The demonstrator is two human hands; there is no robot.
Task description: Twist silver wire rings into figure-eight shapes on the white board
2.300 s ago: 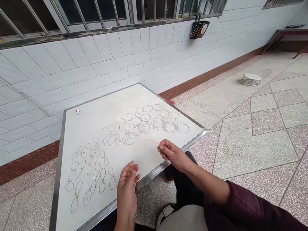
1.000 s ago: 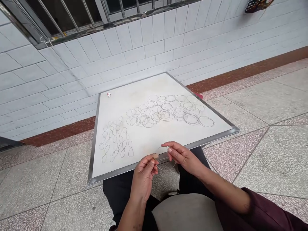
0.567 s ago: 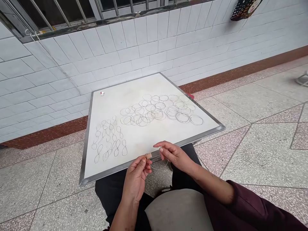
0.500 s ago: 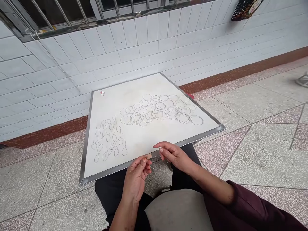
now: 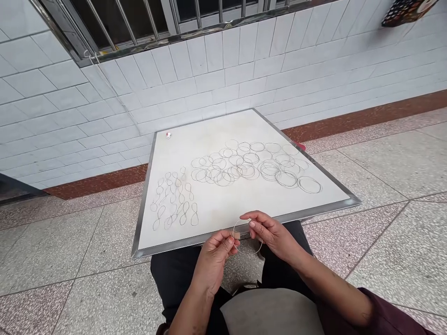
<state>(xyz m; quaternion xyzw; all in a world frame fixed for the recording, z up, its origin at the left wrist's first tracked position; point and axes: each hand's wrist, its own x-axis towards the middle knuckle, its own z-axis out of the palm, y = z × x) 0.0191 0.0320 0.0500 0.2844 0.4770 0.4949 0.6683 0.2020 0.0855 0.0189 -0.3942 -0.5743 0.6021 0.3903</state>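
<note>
Over the near edge of the white table (image 5: 216, 209), a thin wire ring (image 5: 248, 253) hangs between my two hands. My left hand (image 5: 218, 251) pinches its left side between thumb and fingers. On the ring's right side, my right hand (image 5: 268, 232) is closed on the wire, with its index finger stretched to the left. Many round wire loops (image 5: 310, 184) lie overlapping across the middle and right of the table. Several figure-eight wire pieces (image 5: 194, 215) lie in rows at the left.
A small red and white object (image 5: 168, 135) sits at the table's far left corner. Behind the table stands a tiled wall (image 5: 195, 97) with a barred window. A dark patterned bag (image 5: 405, 11) hangs at the upper right. My legs are under the near edge.
The view has shifted, so the table and hands appear farther right. The wire between my hands now shows as a rounder, more open ring.
</note>
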